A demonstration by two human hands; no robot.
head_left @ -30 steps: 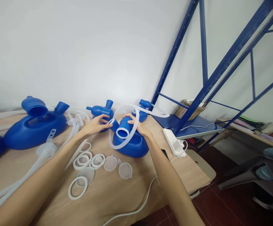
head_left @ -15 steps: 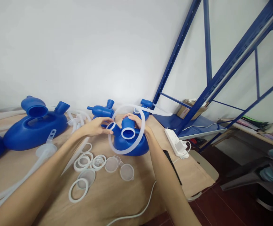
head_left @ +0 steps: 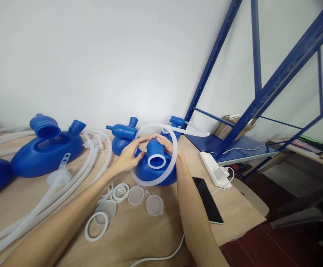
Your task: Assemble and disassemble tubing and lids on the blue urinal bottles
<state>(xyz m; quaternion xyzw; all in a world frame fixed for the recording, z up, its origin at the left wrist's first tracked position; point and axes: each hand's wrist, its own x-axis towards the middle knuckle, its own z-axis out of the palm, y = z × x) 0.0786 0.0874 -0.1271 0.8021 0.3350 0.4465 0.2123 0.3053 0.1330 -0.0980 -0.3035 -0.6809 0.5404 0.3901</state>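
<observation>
Clearly, the blue plastic bottle (head_left: 143, 171) stands on the worktop (head_left: 139, 241) near the middle, between the two hands. The right hand (head_left: 163, 144) cups over the top and far side of its neck, fingers bent against it. The left hand (head_left: 131, 153) curves at the bottle's left side, thumb and fingers apart with blue showing between; whether it pinches anything I cannot tell.

The bottle looks hollow, so probably light for its bulk, stiff in the wall and a little slippery. The narrower neck should give a surer hold than the rounded body. The looped tube (head_left: 175, 148), by contrast, is likely soft and springy, and could tug or swing.

The bottle is smooth and matt, with a pale ring (head_left: 157, 155) around its round mouth. The tube is milky and translucent. Nearer, the hinged caps (head_left: 154, 205) are thin, frosted discs, and the loose ring (head_left: 88, 226) at left is flat and whitish.
</observation>
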